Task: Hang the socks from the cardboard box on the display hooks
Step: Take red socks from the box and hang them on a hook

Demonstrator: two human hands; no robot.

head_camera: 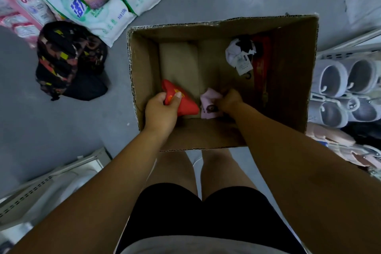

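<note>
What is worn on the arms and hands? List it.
Nothing: the left hand and right hand are bare, no gloves, rings or watch visible, and no sleeves reach the forearms. Lower down show black shorts and a grey top.

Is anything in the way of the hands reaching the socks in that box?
Nothing visible. The left hand grips the red socks and the right hand grips the pink socks in the cardboard box. The display hooks are out of view, so that path is unknown.

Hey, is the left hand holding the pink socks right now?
No, the left hand grips the red socks inside the cardboard box, while the right hand holds the pink socks.
</note>
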